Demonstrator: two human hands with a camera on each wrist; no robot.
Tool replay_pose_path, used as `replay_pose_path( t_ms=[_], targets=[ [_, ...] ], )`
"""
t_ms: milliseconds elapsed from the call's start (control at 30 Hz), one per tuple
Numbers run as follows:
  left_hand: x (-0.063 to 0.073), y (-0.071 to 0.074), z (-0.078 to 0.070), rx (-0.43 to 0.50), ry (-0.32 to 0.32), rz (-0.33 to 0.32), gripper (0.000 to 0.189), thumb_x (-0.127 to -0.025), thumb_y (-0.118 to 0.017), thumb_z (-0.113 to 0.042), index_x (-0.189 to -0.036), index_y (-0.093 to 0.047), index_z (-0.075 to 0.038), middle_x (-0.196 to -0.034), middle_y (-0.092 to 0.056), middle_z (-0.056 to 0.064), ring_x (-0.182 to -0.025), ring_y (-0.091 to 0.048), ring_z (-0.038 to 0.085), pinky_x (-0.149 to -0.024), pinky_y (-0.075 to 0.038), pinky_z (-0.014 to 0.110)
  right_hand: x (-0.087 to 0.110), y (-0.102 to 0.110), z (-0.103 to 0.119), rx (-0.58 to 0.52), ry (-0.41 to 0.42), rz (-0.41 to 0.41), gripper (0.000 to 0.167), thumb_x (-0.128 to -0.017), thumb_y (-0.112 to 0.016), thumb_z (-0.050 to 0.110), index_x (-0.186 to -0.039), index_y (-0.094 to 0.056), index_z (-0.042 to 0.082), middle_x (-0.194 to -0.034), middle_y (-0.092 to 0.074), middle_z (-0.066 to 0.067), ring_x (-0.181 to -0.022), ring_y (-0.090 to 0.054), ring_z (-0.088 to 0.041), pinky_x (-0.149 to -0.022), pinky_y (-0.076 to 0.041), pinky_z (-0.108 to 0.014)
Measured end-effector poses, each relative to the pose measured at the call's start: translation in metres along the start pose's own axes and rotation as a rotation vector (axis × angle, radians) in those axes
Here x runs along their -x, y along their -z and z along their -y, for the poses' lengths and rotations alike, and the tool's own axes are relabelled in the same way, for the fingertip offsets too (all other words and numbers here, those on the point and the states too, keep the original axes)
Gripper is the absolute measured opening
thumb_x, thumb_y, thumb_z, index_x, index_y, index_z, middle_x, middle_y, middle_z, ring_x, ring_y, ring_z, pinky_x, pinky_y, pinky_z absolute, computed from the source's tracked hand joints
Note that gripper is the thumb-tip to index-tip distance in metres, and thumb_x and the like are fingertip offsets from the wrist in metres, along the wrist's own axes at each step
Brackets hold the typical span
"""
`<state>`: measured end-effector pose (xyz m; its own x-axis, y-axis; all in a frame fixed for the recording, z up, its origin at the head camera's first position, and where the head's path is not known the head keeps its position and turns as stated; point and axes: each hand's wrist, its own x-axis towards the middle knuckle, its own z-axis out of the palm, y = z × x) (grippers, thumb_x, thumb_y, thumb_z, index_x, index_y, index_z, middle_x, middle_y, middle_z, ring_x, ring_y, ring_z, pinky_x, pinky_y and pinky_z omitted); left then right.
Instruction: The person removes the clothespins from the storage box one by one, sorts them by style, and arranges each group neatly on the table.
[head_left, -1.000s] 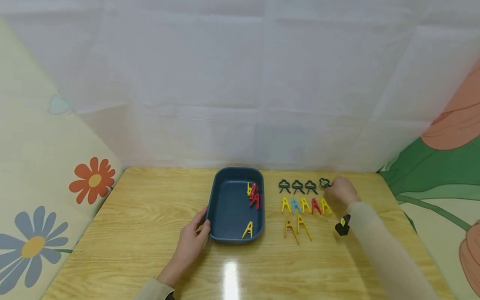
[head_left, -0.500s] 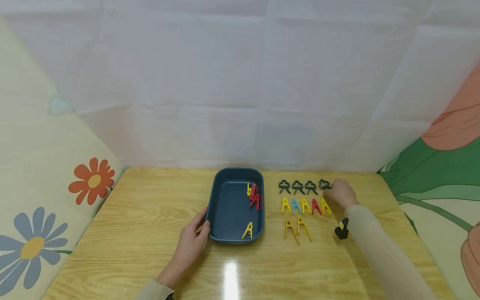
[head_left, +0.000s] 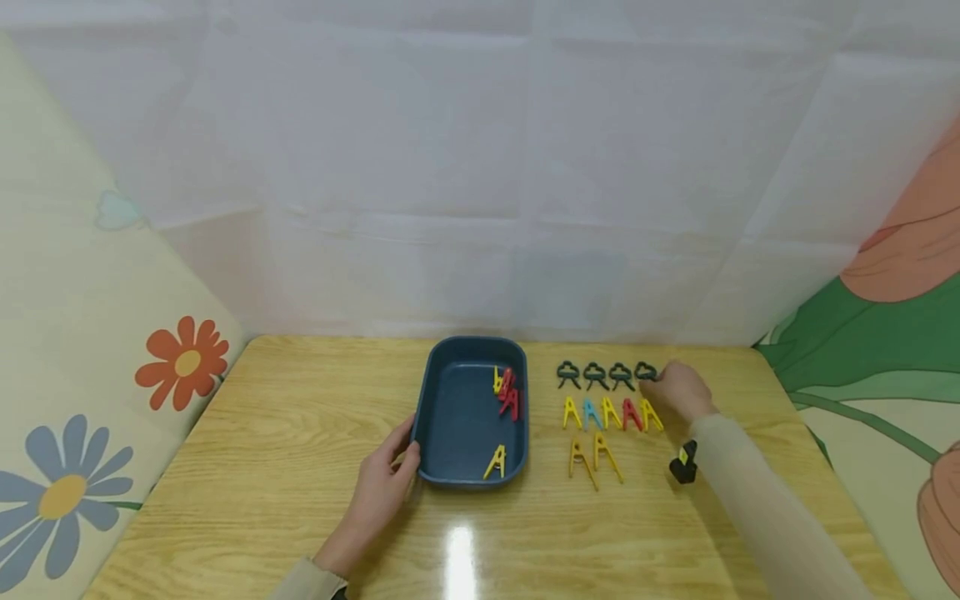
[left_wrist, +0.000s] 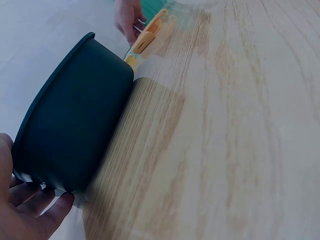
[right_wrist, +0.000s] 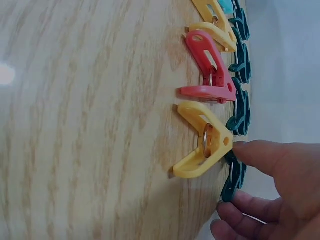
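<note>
A dark blue tray (head_left: pixel 468 479) stands mid-table, with several small clothespins in it, among them red clothespins (head_left: pixel 508 396) and a yellow clothespin (head_left: pixel 496 461). At its left side my left hand (head_left: pixel 382 483) holds the wall near the front corner; the left wrist view has the fingers (left_wrist: pixel 37 200) against the tray's outer side. My right hand (head_left: pixel 681 390) pinches the rightmost dark green clip (head_left: pixel 645 372) of a row at the back. In the right wrist view the thumb is at one end of this clip (right_wrist: pixel 234 177) and fingertips are at the other, right behind a yellow clothespin (right_wrist: pixel 202 142).
Dark green clips (head_left: pixel 595 375) lie in line left of my right hand. In front is a row of yellow, blue and red clothespins (head_left: pixel 632 414), then two longer orange-yellow clothespins (head_left: pixel 579 462). A white sheet (head_left: pixel 420 183) hangs behind the table (head_left: pixel 300 417).
The rightmost green clip has turned and shifted slightly left, so its loop now points up like the others in its row. My right hand has moved slightly with it; the left hand stays put.
</note>
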<state>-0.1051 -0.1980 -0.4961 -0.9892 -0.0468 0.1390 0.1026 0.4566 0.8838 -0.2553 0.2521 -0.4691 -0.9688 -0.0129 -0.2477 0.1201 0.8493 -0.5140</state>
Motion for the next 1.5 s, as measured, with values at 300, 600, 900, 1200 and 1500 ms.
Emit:
replay_pose_path(
  t_ms=[300,600,900,1200,1500],
  targets=[
    [0.0011,-0.0002,0.0010,-0.003,0.007,-0.005,0.046,-0.108,-0.054,-0.010,-0.154,-0.049,-0.002,-0.149,-0.056,0.021,-0.131,-0.059,0.039,-0.099,-0.055,0.057,-0.0010,-0.0005,-0.0002,0.030,-0.041,0.006,0.051,-0.102,-0.060,0.035,-0.056,-0.045,0.017,-0.054,-0.034,0.006,-0.050,-0.033,-0.012,-0.048,-0.029,-0.026],
    [0.0026,0.0003,0.0015,0.006,0.010,-0.001,0.047,-0.108,-0.053,-0.010,-0.154,-0.049,-0.001,-0.150,-0.055,0.021,-0.132,-0.058,0.040,-0.100,-0.054,0.057,0.0045,-0.0016,0.0029,0.027,-0.045,0.026,0.045,-0.103,-0.059,0.035,-0.066,-0.053,0.011,-0.062,-0.046,0.000,-0.059,-0.045,-0.018,-0.055,-0.038,-0.032],
    [0.0036,0.0003,0.0018,0.003,0.017,-0.001,0.047,-0.108,-0.053,-0.011,-0.154,-0.048,-0.001,-0.150,-0.055,0.022,-0.132,-0.058,0.039,-0.100,-0.054,0.057,0.0063,-0.0026,0.0042,0.022,-0.036,0.023,0.044,-0.103,-0.059,0.036,-0.067,-0.051,0.011,-0.064,-0.046,-0.001,-0.060,-0.045,-0.018,-0.055,-0.038,-0.032],
    [0.0027,0.0004,-0.0005,0.010,0.014,0.004,0.048,-0.109,-0.053,-0.012,-0.155,-0.047,-0.001,-0.152,-0.053,0.020,-0.134,-0.057,0.039,-0.101,-0.053,0.058,0.0061,-0.0022,0.0036,0.043,-0.039,0.019,0.041,-0.103,-0.058,0.036,-0.071,-0.055,0.010,-0.068,-0.051,-0.003,-0.064,-0.048,-0.020,-0.059,-0.040,-0.034],
    [0.0013,0.0005,-0.0029,0.018,0.021,0.011,0.048,-0.109,-0.053,-0.011,-0.155,-0.047,-0.001,-0.153,-0.053,0.021,-0.134,-0.057,0.040,-0.102,-0.052,0.059,0.0077,0.0037,0.0025,0.044,-0.028,0.028,0.043,-0.105,-0.054,0.035,-0.072,-0.057,0.006,-0.065,-0.050,-0.003,-0.059,-0.045,-0.018,-0.054,-0.038,-0.032]
  ],
)
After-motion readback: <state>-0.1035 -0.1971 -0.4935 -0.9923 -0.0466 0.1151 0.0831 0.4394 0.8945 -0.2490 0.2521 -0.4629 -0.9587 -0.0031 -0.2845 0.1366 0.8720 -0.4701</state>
